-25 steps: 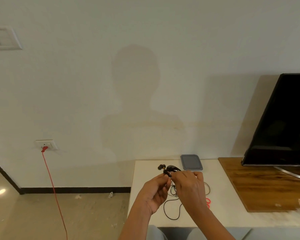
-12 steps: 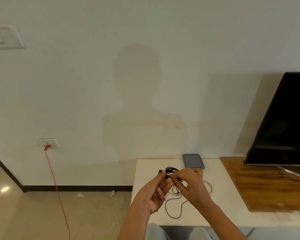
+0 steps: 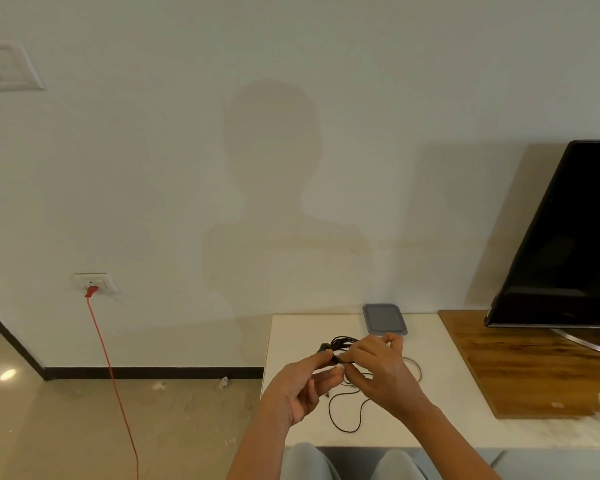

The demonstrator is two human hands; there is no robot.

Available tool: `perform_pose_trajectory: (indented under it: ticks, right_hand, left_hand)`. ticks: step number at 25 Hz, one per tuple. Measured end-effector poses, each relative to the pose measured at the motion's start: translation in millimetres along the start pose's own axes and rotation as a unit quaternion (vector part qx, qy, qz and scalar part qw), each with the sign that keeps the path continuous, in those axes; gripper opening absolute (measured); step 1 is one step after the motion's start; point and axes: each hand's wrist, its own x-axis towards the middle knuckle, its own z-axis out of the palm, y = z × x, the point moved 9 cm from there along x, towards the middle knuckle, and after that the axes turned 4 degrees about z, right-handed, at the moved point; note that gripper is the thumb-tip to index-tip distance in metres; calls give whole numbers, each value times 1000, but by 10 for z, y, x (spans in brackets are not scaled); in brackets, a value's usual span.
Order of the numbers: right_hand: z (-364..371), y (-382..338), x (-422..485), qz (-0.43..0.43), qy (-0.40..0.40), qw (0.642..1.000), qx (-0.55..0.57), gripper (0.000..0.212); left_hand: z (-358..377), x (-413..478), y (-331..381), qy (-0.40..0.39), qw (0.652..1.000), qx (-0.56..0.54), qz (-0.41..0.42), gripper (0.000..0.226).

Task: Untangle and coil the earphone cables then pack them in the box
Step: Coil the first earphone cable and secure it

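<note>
left hand (image 3: pixel 302 386), right hand (image 3: pixel 378 375) pinch black earphone coil (image 3: pixel 342 342); loose tail (image 3: pixel 347 430) on table (image 3: pixel 291 334) may snag, loops spring apart.

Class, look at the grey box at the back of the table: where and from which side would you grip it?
Probably its left and right edges, reached from above: the box lies flat, lid on, with the wall close behind.

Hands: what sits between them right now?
A coiled black cable, pinched by the left hand and right hand above the table; the head view shows it.
</note>
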Motion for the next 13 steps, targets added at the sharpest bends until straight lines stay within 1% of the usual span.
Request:
perform_pose_trajectory:
  ticks: [2,3,5,7,10,13]
  right_hand:
    - [3,44,8,20,-10,999,23,12]
    - [-7,83,13,40,-13,998,50,11]
    - [-9,136,13,75,-19,992,100,11]
    - [20,125,0,85,-30,989,119,10]
    - [24,89,-13,109,-26,982,154,8]
    - [27,137,-54,187,-1,960,206,4]
  left_hand:
    - [-43,24,22,1,998,61,-3,29]
    - [-48,43,19,-3,997,72,-4,30]
    - [-37,79,-2,-9,998,61,-1,31]
    - [-7,116,-32,-3,999,42,14,32]
    - [37,147,-50,22,998,-11,53,25]
    - [49,154,-32,38,995,-32,85,24]
